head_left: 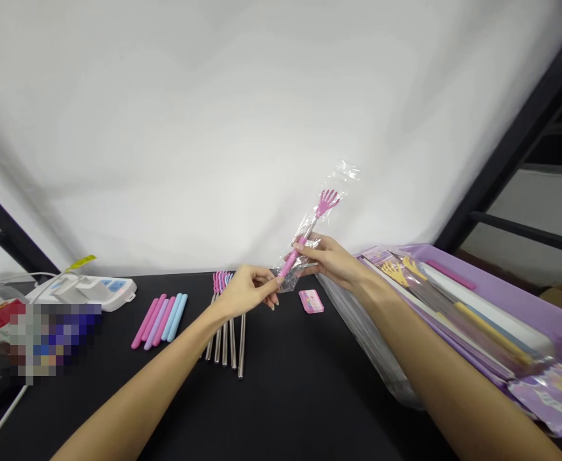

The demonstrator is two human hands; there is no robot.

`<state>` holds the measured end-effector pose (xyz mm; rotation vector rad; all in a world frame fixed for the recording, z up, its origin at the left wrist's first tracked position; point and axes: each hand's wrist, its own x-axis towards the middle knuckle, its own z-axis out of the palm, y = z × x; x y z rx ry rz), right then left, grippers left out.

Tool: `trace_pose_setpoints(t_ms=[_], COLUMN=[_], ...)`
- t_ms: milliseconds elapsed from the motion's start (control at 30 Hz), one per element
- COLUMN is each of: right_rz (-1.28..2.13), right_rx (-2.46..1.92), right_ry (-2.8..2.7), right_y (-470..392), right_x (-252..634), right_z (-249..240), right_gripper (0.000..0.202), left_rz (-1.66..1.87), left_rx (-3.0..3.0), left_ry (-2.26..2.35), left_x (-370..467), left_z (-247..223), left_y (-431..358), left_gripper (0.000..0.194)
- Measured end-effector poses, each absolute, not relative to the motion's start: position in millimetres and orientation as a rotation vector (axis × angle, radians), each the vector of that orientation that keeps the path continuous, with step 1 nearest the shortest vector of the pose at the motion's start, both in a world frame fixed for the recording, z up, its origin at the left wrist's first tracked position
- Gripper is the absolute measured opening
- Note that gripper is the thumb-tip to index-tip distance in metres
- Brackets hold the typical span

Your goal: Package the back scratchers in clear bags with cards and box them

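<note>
A pink back scratcher (328, 202) with a hand-shaped head and a metal rod sits inside a clear plastic bag (345, 171), tilted up to the right above the table. My left hand (255, 288) pinches the lower end of the bag and the handle. Higher up, my right hand (326, 259) grips the handle through the plastic with thumb and fingers. Below my left hand lie several metal rods (241, 346) with pink, purple and blue scratcher heads (219, 280), partly hidden by that hand. A small pink card (311, 301) rests on the table under my right hand.
Several pink, purple and blue handles (159, 320) lie in a row on the black table (281, 410). A white power strip (112, 291) stands at the left. On the right, a purple bin (497, 288) holds packaged scratchers, beside a stack of clear bags (367, 346).
</note>
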<state>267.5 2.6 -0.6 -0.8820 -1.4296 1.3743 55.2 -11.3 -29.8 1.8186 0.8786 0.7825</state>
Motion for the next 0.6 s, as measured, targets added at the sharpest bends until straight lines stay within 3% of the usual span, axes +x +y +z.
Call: trace_pose_setpoints(t_ms=[233, 333, 600], right_rz=[1.369, 1.397, 1.437], right_rx=[-0.955, -0.95, -0.896], right_ry=[-1.34, -1.371, -1.621], right_y=[7.6, 6.9, -4.7], right_x=[278.1, 280.4, 266.6], right_z=[-1.7, -2.5, 0.6], right_gripper=[0.021, 0.022, 0.026], left_rz=[0.926, 1.016, 0.995], left_rx=[2.272, 2.405, 2.012], left_ry=[0.744, 0.719, 0.771], left_x=[38.3, 38.6, 54.6], left_z=[-23.2, -24.2, -31.7], left_y=[-7.8, -5.6, -14.1], left_gripper=[0.038, 0.012, 0.02])
